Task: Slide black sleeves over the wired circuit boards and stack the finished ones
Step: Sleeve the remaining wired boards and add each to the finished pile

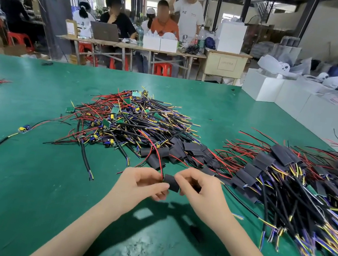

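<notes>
Both grips pinching black sleeve (171, 182), green table (25, 160), crowded workshop behind

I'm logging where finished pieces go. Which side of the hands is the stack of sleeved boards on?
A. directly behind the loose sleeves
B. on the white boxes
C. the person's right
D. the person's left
C: the stack of sleeved boards lies on the green table to the right of the right hand and left hand.

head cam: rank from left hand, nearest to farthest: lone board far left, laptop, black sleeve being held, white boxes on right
1. black sleeve, gripped between left hand and right hand
2. lone board, left on mat
3. white boxes, right edge
4. laptop, back table
</notes>
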Available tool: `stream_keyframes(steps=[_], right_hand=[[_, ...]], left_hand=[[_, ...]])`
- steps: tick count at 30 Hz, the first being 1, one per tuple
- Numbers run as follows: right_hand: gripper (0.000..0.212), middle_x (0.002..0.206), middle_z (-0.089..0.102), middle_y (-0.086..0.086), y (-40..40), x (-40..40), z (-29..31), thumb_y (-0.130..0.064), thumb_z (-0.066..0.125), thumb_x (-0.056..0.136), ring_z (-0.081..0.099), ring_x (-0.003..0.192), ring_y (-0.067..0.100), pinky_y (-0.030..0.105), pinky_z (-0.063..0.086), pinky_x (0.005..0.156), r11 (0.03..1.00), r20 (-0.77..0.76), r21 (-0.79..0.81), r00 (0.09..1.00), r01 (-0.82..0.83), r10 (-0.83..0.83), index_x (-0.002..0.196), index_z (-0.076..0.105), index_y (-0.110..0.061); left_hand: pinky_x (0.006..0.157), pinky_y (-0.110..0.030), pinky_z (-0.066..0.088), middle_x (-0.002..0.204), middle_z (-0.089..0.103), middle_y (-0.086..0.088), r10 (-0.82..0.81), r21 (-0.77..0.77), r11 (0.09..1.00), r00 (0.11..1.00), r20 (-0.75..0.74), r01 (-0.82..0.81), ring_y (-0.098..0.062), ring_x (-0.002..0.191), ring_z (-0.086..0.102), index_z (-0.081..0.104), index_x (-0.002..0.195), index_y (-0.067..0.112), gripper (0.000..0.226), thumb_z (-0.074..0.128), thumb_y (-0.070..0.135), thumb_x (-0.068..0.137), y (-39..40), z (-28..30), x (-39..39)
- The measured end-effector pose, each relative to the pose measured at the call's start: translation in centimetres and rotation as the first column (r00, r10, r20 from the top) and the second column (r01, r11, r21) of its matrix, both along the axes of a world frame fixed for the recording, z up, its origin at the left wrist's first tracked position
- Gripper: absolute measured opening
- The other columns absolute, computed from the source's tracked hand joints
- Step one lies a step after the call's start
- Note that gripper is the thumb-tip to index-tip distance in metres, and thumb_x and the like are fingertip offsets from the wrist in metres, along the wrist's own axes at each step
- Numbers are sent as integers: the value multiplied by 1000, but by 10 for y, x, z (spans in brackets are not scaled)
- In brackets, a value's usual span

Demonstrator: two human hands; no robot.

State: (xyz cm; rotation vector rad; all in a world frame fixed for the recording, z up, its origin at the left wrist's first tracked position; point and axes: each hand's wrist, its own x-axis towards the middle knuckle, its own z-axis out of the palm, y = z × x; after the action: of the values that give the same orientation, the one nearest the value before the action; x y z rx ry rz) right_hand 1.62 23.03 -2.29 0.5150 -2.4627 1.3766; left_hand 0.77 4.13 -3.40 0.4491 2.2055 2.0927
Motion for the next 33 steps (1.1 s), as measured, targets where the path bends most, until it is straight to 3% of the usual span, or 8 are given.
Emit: stream_keyframes(steps=[2, 5, 8, 12, 16, 19, 25, 33], right_hand=[[8, 66, 65, -3, -2, 0, -1, -25, 63, 90, 55, 58, 15, 25, 43, 59, 999, 19, 28, 1000, -17, 17, 85, 68, -22], [6, 64, 68, -6, -4, 1, -3, -24, 63, 91, 52, 52, 4, 12, 36, 56, 997, 37, 68, 998, -43, 41, 86, 65, -27], [13, 64, 70, -9, -6, 1, -5, -21, 61, 92, 51, 45, 4, 15, 40, 54, 998, 79, 56, 996, -42, 38, 85, 60, -32], [9, 63, 71, 1, -13, 2, -7, -13, 59, 93, 49, 40, 14, 19, 42, 51, 992, 174, -122, 984, -15, 36, 98, 56, -19], [10, 61, 68, 9, -18, 2, -6, -7, 56, 94, 46, 41, 15, 21, 42, 50, 948, 238, -316, 970, 32, 47, 96, 53, -16], [8, 60, 67, 9, -18, 3, -7, -5, 54, 95, 46, 43, 15, 21, 41, 51, 925, 244, -378, 968, 39, 59, 98, 52, -11], [8, 60, 65, 9, -22, 3, -8, -4, 53, 95, 48, 45, 16, 17, 40, 49, 893, 219, -449, 971, 13, 96, 96, 52, -11], [11, 59, 65, 7, -23, 4, -10, -5, 54, 95, 51, 45, 16, 18, 38, 47, 908, 225, -419, 968, -9, 113, 97, 53, -15]], left_hand=[[60, -23, 55, 70, 72, -12, 11, 1, 1000, 1000, 29, -11, -20, 62, 69, 69, 86, -2, 2, 67, -2, 85, 0, 0, -1], [60, -24, 55, 70, 72, -13, 37, -10, 999, 999, 34, -36, -19, 61, 68, 66, 90, -11, 9, 66, -3, 86, -2, -1, -2], [60, -22, 53, 68, 72, -7, 117, -26, 993, 993, 3, -117, -15, 58, 67, 70, 92, -4, 8, 70, -3, 83, 0, -1, 0], [67, -16, 54, 77, 73, 2, 292, -167, 920, 905, -309, -354, -6, 67, 69, 71, 86, 11, 21, 82, -1, 72, 4, -2, 0], [68, -15, 53, 81, 72, 3, 242, -210, 915, 886, -395, -344, -7, 73, 69, 71, 85, 11, 19, 82, 2, 72, 7, -6, 1], [70, -15, 53, 79, 72, 3, 233, -207, 923, 900, -369, -324, -7, 73, 69, 70, 85, 13, 20, 83, 6, 72, 9, -8, 1], [68, -19, 55, 79, 72, -4, 227, -62, 969, 961, -157, -239, -10, 75, 70, 68, 85, 8, 21, 82, -1, 72, 9, -9, -2], [71, -22, 54, 83, 65, -5, 103, -154, 980, 986, -130, -123, -10, 76, 64, 59, 88, 4, 18, 75, -2, 80, 3, -13, -10]])
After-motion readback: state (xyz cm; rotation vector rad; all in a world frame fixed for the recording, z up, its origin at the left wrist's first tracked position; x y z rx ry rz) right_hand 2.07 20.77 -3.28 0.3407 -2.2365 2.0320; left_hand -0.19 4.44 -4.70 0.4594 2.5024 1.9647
